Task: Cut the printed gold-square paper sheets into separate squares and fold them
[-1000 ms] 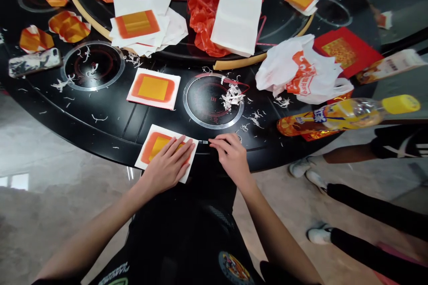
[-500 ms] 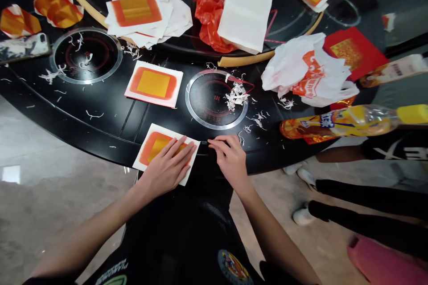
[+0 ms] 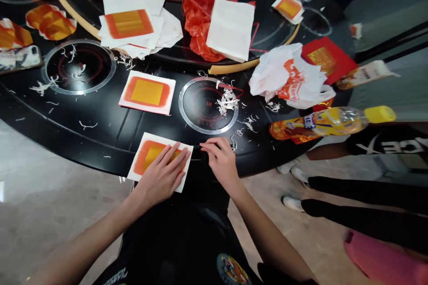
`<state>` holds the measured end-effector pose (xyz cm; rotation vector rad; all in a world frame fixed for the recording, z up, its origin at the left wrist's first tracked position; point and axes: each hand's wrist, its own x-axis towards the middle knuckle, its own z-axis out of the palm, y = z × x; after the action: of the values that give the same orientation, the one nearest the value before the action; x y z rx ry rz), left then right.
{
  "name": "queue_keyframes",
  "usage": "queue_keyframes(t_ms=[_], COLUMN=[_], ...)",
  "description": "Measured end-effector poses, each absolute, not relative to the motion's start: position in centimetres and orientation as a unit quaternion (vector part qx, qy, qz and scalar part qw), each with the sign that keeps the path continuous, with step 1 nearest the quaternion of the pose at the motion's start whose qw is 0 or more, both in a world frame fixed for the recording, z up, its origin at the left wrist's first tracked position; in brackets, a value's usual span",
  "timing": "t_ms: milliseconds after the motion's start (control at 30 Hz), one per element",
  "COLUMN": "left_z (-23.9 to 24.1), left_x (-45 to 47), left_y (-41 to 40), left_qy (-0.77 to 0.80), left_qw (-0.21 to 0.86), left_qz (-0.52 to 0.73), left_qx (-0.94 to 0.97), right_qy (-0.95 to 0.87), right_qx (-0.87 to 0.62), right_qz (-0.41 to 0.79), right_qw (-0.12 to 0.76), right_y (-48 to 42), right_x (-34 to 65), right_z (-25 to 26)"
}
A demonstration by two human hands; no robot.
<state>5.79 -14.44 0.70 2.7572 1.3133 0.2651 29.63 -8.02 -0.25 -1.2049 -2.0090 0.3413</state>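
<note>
Orange-printed paper sheet (image 3: 147,158) under left fingers (image 3: 172,159)

The left hand (image 3: 160,173) presses an orange-printed paper square (image 3: 143,165).

Bright, even indoor light is washing over the scene with only soft shadows, pale glare is gleaming on the glossy black tabletop (image 3: 100,131) and polished stone floor (image 3: 56,227), and the wide lens is bowing the frame's edges.
</note>
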Motion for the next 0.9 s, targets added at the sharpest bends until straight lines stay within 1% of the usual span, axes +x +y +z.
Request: queue_keyframes(t_ms=[133,367,500,733,900], left_z=[0.7,1.1,0.8,0.7,1.4], left_x=[5.3,4.9,4.8,4.7,5.0], left_y=[-14.6,-14.8,-14.8,-15.0,-14.4], left_qy=[0.424,0.417,0.417,0.426,0.447], left_qw=[0.029,0.05,0.051,0.058,0.056], left_qz=[0.097,0.084,0.096,0.11,0.136], left_qx=[0.9,0.904,0.902,0.896,0.883], right_qy=[-0.789,-0.785,-0.781,-0.786,-0.819], right_qx=[-0.462,-0.473,-0.478,-0.488,-0.473], right_qz=[0.142,0.135,0.154,0.17,0.158], right_qw=[0.379,0.377,0.372,0.34,0.283], right_y=[-8.1,-9.2,-9.4,-9.2,-8.8], right_x=[29.3,29.1,28.7,28.5,29.1], right_z=[-0.2,-0.3,-0.4,-0.1,0.4])
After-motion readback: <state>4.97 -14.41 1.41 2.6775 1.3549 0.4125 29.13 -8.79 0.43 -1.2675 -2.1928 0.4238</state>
